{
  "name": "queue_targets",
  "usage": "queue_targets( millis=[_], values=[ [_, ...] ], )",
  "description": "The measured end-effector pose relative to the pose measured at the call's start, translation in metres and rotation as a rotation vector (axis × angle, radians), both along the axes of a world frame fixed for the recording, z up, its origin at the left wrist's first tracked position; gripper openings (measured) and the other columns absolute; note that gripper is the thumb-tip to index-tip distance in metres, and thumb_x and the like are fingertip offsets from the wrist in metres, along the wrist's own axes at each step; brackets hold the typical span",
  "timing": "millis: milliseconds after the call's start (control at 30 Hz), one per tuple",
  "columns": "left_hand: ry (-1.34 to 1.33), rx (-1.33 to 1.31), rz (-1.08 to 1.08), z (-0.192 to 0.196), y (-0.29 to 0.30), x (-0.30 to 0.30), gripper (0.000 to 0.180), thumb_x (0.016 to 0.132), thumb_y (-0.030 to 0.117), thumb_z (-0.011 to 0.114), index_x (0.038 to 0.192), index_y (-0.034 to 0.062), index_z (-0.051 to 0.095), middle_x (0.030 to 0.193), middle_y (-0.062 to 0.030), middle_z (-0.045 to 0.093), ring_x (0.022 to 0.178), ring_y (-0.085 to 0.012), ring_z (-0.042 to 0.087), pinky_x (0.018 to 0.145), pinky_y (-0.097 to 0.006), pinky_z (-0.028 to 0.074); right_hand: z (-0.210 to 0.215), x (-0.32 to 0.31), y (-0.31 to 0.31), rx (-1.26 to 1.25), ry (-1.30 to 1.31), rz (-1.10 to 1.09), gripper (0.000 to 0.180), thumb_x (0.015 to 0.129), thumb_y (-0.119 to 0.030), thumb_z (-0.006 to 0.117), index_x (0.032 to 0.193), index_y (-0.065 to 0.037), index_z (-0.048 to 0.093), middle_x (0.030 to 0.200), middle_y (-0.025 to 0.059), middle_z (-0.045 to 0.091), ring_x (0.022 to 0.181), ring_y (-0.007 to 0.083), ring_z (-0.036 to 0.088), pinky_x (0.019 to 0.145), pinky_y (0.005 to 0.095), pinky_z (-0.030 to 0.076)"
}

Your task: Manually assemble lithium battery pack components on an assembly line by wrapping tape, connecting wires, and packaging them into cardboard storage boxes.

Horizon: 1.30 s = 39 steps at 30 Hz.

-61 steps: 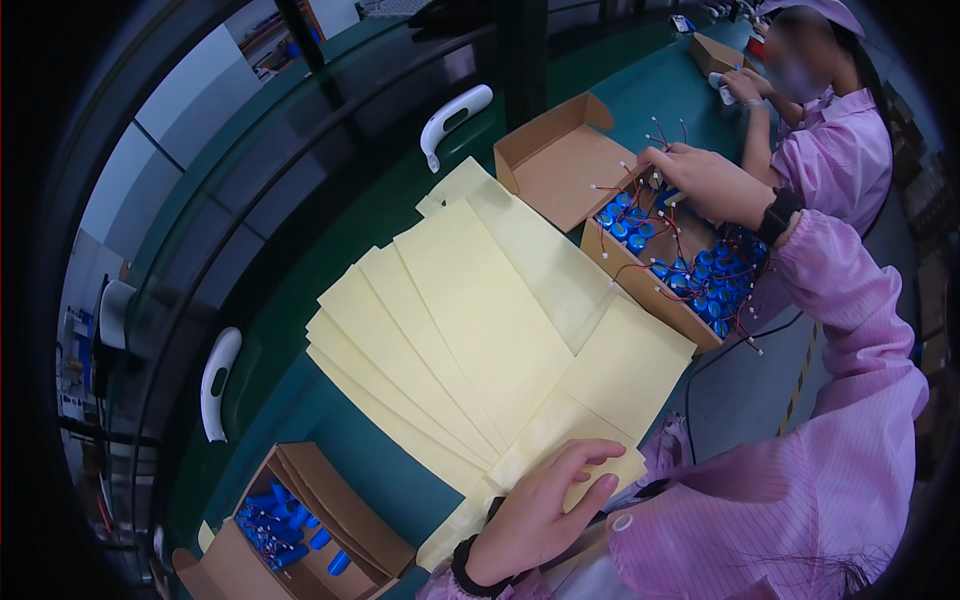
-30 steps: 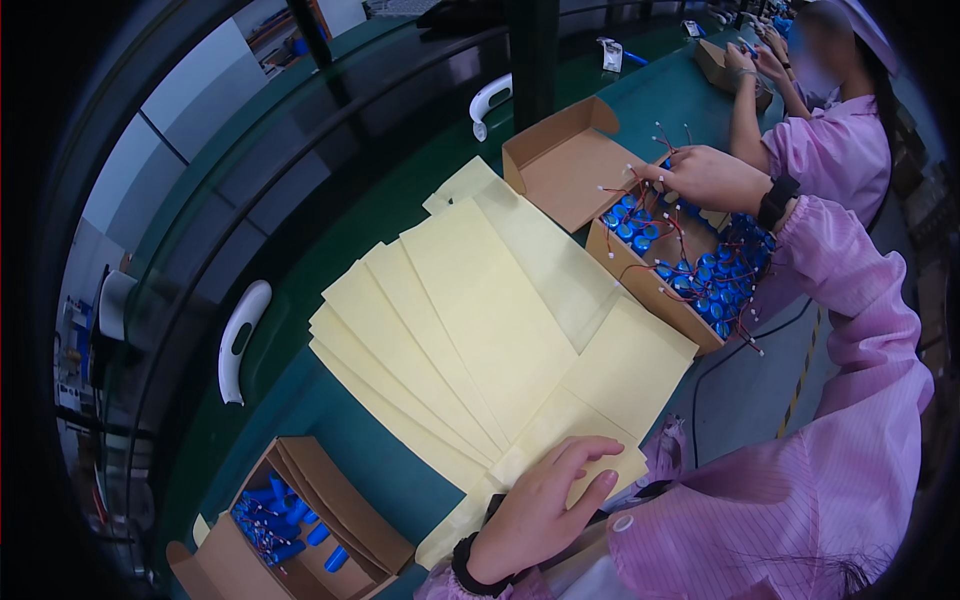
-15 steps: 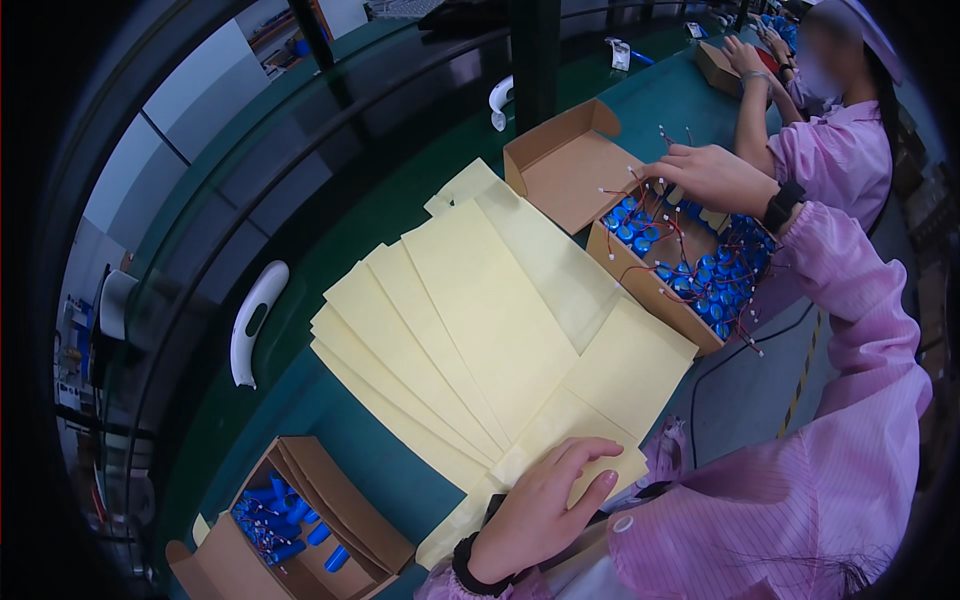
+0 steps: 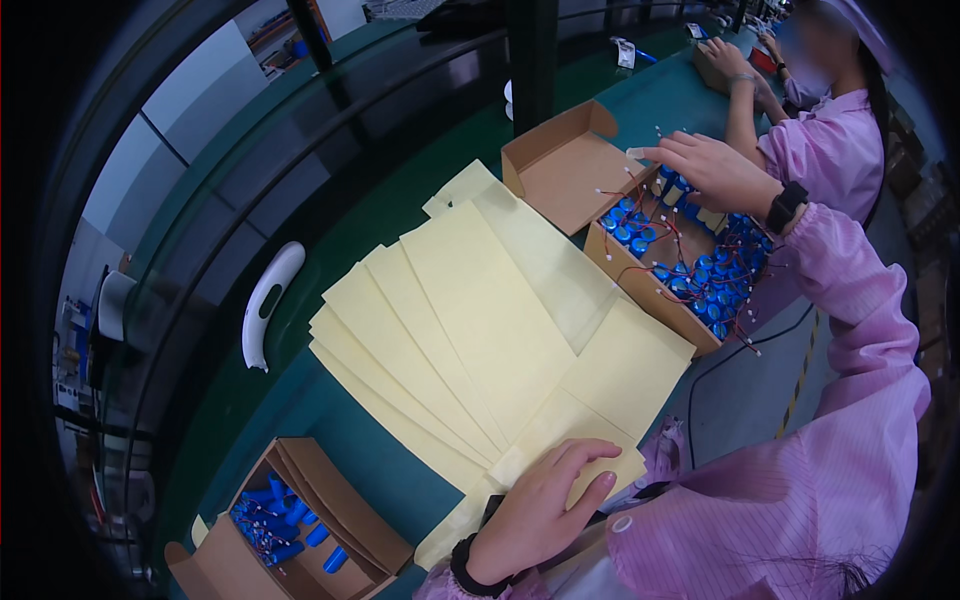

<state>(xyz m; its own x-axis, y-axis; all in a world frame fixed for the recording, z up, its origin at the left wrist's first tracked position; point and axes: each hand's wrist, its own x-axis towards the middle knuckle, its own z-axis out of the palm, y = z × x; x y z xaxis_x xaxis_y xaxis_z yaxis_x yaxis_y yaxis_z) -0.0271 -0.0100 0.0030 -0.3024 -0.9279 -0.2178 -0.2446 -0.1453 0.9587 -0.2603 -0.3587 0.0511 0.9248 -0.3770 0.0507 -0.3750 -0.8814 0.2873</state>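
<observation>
My left hand (image 4: 548,512) lies with fingers apart over the near end of several fanned pale-yellow sheets (image 4: 480,300), holding nothing. My right hand (image 4: 712,172) reaches over the far side of an open cardboard box (image 4: 645,280) on the right. Its fingers are stretched out, the foremost with a pale tip, and its thumb is hidden; I see nothing gripped. Blue cylindrical battery packs (image 4: 705,275) fill much of that box, with red and black wires and small white connectors. Some packs with yellowish sides stand just below the right hand.
Another open cardboard box (image 4: 345,510) at the lower left holds several blue battery packs (image 4: 285,520). A curved white plastic part (image 4: 262,310) lies on the green belt beyond the table. A dark post (image 4: 532,70) stands behind. At the far right a co-worker's arms (image 4: 745,100) reach over the table.
My right hand has shifted slightly up, showing more of the packs below. The curved white part has slid right along the belt; another has passed mostly behind the post. My left hand stays put.
</observation>
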Motion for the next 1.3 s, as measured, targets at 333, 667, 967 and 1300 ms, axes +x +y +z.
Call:
queue_targets(
  millis=[333, 667, 967, 1300],
  values=[
    [0.008, -0.076, 0.041, 0.008, 0.007, -0.001, 0.030, 0.099, 0.015, 0.056, 0.127, 0.0041, 0.055, 0.124, -0.0131, 0.059, 0.113, -0.0264, 0.060, 0.096, -0.036, 0.049, 0.020, -0.014, 0.021, 0.126, -0.200, -0.084, 0.093, 0.059, 0.003, 0.078, 0.142, -0.013, 0.038, 0.125, 0.0119, 0.054, 0.117, 0.0329, 0.053, 0.098, 0.0418, 0.045],
    [0.329, -0.395, 0.521, 0.056, 0.119, 0.063, 0.019, 0.093, 0.005, 0.057, 0.111, 0.0010, 0.062, 0.113, -0.0195, 0.062, 0.103, -0.0285, 0.062, 0.091, -0.039, 0.050, 0.079, 0.044, 0.202, 0.147, -0.394, 0.085, 0.063, 0.072, -0.009, 0.076, 0.129, 0.003, 0.051, 0.122, 0.0205, 0.058, 0.105, 0.0304, 0.064, 0.094, 0.0404, 0.050],
    [0.631, -0.869, 0.857, 0.064, 0.245, 0.074, 0.016, 0.093, 0.014, 0.055, 0.107, 0.0060, 0.061, 0.107, -0.0167, 0.061, 0.103, -0.0304, 0.058, 0.091, -0.045, 0.047, 0.058, 0.203, 0.286, 0.828, -0.454, 0.693, 0.058, 0.071, -0.005, 0.074, 0.124, 0.006, 0.052, 0.115, 0.0285, 0.059, 0.097, 0.0335, 0.065, 0.082, 0.0391, 0.054],
    [-0.656, -0.575, 1.434, 0.018, 0.271, 0.094, 0.026, 0.087, 0.009, 0.059, 0.111, 0.0025, 0.065, 0.112, -0.0155, 0.066, 0.110, -0.0364, 0.057, 0.095, -0.048, 0.045, 0.027, 0.306, 0.365, 0.572, -0.131, 0.780, 0.044, 0.075, -0.008, 0.075, 0.116, -0.005, 0.061, 0.115, 0.0115, 0.064, 0.108, 0.0340, 0.061, 0.092, 0.0428, 0.049]
  ],
)
